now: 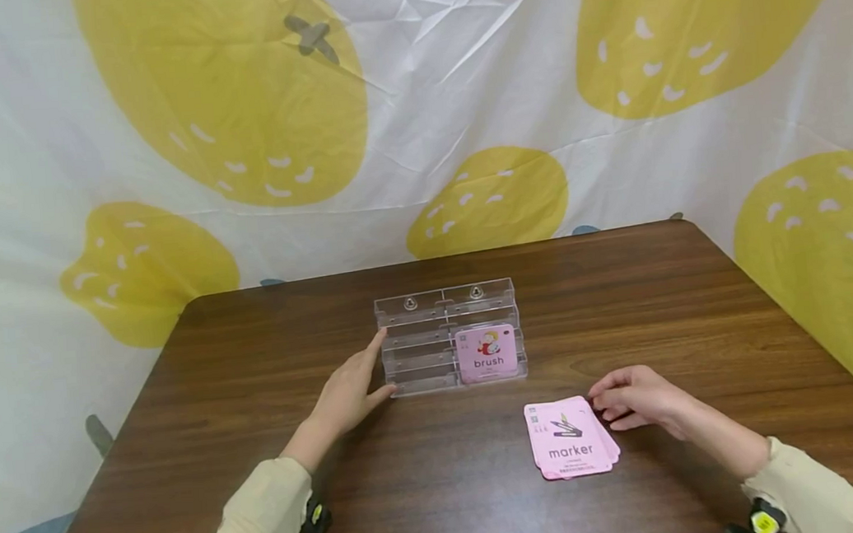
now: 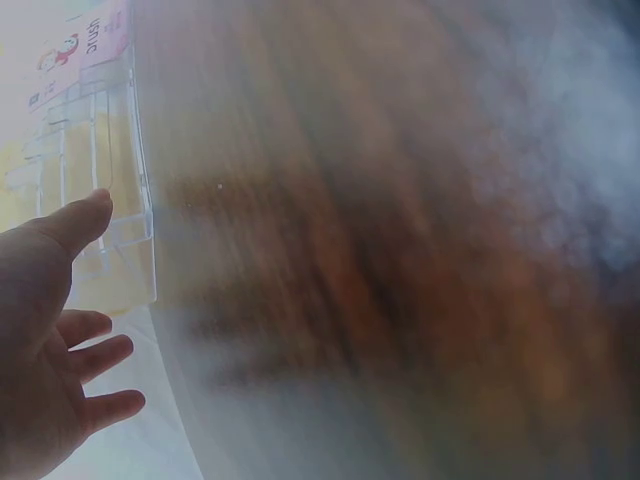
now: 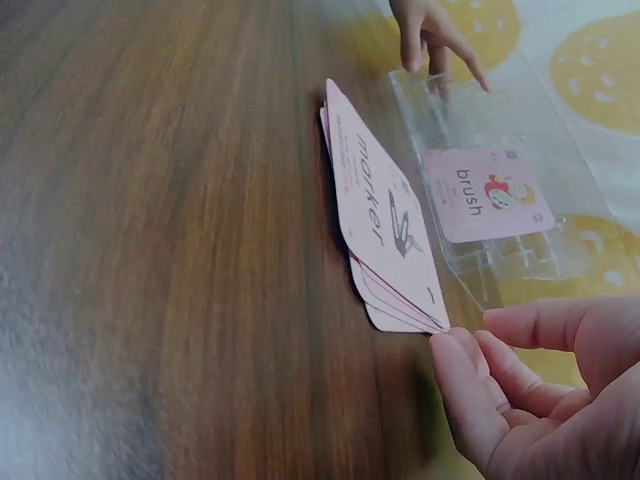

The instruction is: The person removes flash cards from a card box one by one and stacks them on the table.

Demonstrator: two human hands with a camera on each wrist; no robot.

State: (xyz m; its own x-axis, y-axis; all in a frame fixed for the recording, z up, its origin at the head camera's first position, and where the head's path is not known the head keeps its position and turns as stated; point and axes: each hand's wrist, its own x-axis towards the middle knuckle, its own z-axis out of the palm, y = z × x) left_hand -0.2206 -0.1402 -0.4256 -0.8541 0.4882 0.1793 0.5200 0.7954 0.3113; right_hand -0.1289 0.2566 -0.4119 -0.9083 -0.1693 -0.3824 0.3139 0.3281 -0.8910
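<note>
A clear plastic tiered card holder [image 1: 420,358] stands towards the middle of the table. My left hand [image 1: 344,396] is at its left end, index finger straight along the upper side and thumb by the lower front corner. In the left wrist view that thumb [image 2: 85,220] overlaps the holder, and the other fingers are spread. A pink "brush" card [image 1: 487,353] sits in the holder's lower right compartment. Nearer me lies a slightly fanned stack of pink cards [image 1: 572,438], "marker" on top. My right hand [image 1: 647,404] is at the stack's upper right corner, fingers loosely bent, fingertips at the card edge.
The brown wooden table [image 1: 698,322] has rounded far corners. Behind it hangs a white cloth [image 1: 459,91] with large yellow fruit prints. Dark wrist devices [image 1: 764,519] sit at the cuffs of both light sleeves.
</note>
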